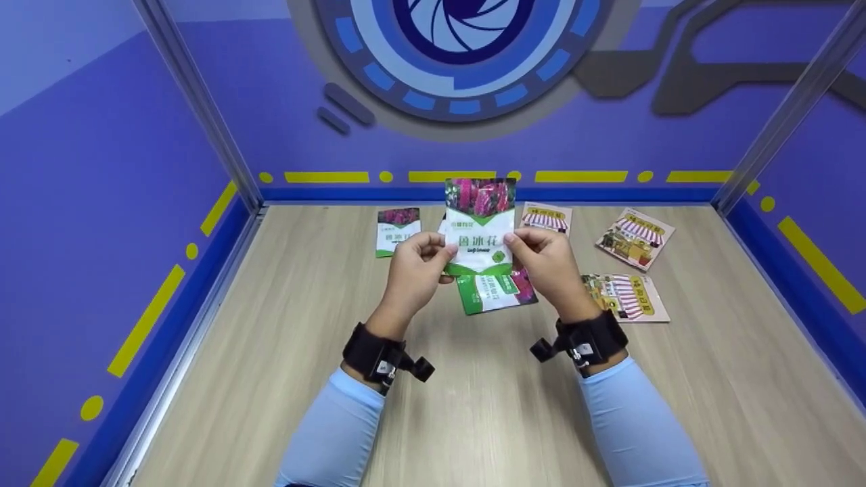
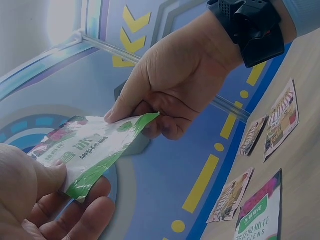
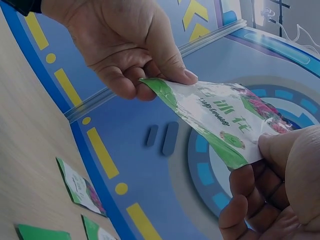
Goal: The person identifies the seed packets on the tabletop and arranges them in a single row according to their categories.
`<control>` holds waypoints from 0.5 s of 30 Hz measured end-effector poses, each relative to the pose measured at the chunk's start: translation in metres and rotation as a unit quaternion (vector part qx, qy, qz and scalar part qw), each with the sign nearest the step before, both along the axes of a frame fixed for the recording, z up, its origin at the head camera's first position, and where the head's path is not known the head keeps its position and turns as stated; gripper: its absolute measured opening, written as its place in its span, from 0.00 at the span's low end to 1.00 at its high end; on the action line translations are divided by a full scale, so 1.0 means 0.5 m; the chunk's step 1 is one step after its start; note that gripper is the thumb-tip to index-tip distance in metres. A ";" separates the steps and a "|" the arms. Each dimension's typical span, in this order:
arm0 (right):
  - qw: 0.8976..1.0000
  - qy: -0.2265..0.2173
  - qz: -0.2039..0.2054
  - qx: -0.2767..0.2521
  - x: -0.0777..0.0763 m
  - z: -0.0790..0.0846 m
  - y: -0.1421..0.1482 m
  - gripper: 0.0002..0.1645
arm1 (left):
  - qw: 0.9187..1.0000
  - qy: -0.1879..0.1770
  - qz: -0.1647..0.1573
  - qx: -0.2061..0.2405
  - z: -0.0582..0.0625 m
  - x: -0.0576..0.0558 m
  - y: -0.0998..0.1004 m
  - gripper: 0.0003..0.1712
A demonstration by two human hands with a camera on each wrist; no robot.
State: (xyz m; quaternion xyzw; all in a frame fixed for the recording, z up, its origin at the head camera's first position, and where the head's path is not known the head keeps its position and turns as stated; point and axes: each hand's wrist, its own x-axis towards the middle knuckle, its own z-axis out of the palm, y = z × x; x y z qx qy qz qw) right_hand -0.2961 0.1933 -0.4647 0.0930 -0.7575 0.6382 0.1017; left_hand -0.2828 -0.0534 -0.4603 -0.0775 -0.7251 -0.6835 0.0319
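Observation:
Both hands hold up a flower seed packet [image 1: 480, 223], white and green with pink blooms at its top, above the table. My left hand [image 1: 416, 270] pinches its left edge between thumb and fingers; the right hand [image 1: 547, 265] pinches the opposite edge. The left wrist view shows the left thumb [image 2: 52, 177] flat on the packet's printed face, with fingers curled beneath. From the right wrist, the packet [image 3: 215, 117] looks tilted, its green bottom edge towards the camera. Below it on the table lies another green-and-white packet [image 1: 492, 294], partly covered by the held one.
A similar flower packet [image 1: 399, 226] lies behind the left hand. On the right are striped-awning packets: one at the back [image 1: 547, 215], one turned askew [image 1: 636, 238], and one near the right wrist [image 1: 632, 297]. Blue panels [image 1: 223, 101] wall the wooden table [image 1: 270, 379].

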 end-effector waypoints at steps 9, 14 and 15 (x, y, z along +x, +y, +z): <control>1.000 0.008 0.006 -0.016 0.000 0.001 -0.003 0.13 | 1.000 0.001 0.001 -0.003 0.005 0.002 0.000 0.07; 1.000 0.003 0.006 -0.017 -0.003 -0.002 -0.003 0.12 | 1.000 -0.008 -0.002 -0.003 0.004 0.001 0.001 0.07; 1.000 0.002 0.006 -0.017 -0.004 -0.003 -0.002 0.12 | 1.000 -0.010 -0.002 -0.002 0.004 0.001 0.001 0.07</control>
